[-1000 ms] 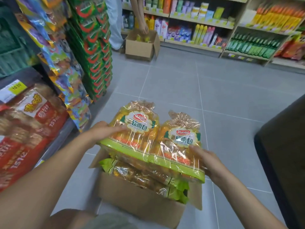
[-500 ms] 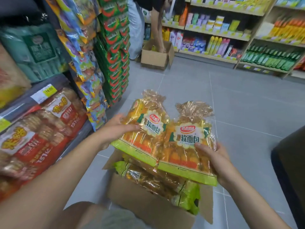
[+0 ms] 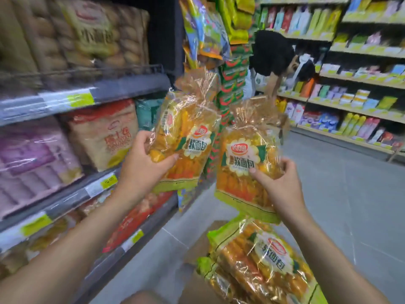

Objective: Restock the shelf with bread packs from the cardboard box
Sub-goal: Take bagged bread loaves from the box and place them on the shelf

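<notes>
Bread packs are riding high in the head view: the left hand is gripping one round its lower half, the right hand is pinching the other pack, and both are hanging upright beside the shelf. A second ago they were being held side by side just over the cardboard box; now they are coming up and apart toward the shelf, so placing is probably starting, though blur is hiding which tier has room. Spare packs are waiting in the box.
</notes>
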`<state>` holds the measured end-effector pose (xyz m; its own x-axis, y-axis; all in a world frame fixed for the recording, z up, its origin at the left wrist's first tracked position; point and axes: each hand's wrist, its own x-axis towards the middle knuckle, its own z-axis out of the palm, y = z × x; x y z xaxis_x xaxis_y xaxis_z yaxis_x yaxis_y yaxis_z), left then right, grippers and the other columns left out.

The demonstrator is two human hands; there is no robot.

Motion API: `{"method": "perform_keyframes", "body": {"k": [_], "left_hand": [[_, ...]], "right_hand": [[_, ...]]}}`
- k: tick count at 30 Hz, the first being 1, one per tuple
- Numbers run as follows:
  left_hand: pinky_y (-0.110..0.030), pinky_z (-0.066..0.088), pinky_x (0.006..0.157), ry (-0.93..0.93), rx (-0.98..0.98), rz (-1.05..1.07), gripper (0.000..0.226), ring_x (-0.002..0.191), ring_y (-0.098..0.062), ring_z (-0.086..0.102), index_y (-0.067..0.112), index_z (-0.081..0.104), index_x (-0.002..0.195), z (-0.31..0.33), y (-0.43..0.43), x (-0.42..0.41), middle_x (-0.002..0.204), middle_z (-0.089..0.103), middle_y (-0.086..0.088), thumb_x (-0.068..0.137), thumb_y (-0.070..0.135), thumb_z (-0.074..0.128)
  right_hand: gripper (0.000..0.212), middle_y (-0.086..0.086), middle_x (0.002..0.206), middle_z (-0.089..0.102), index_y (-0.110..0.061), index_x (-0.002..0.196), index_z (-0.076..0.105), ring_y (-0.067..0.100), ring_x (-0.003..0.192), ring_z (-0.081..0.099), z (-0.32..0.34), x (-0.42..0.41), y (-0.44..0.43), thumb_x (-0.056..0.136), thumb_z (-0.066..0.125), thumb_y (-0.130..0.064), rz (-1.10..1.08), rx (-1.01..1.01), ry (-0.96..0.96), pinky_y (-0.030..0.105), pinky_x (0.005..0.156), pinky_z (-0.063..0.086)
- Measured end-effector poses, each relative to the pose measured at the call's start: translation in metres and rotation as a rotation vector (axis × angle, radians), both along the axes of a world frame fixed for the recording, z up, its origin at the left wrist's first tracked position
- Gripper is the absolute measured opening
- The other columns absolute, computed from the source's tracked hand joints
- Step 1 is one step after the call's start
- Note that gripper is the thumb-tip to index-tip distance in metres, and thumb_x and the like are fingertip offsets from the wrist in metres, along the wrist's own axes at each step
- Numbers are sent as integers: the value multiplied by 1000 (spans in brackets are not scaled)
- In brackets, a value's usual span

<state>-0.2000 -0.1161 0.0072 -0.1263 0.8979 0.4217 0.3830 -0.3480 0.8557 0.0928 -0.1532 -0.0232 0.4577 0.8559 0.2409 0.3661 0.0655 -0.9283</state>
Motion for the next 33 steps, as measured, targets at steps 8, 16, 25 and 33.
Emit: {"method": "perform_keyframes", "body": {"k": [8,16,25,33], "left_hand": [[-44,56,86,-1,225,311,47,85,-3,67,37,51,97,85,-47,-109,95,69,15,63,49,80],[-39,58,82,-35,326,552,43,91,-14,71,28,54,107,125,-112,-195,99,72,8,79,19,85],[-39,60,81,-65,318,802,42,95,-10,70,27,54,112,129,-193,-260,106,71,9,81,25,83],[-47,56,94,-95,287,913,52,112,-15,65,33,55,118,124,-232,-285,116,68,13,75,44,84]], "right_hand": [[74,-2,124,61,-26,123,46,17,110,63,86,-100,55,66,90,-42,260,206,-10,44,98,51],[65,-16,110,57,-29,123,45,-8,90,57,145,-203,72,73,87,-33,540,348,70,15,81,44],[58,-16,109,63,-24,129,50,-13,82,65,169,-300,68,80,82,-25,896,390,201,11,60,50],[75,-8,123,69,-29,134,54,12,109,68,176,-362,65,69,86,-46,1115,317,269,43,93,55]]}}
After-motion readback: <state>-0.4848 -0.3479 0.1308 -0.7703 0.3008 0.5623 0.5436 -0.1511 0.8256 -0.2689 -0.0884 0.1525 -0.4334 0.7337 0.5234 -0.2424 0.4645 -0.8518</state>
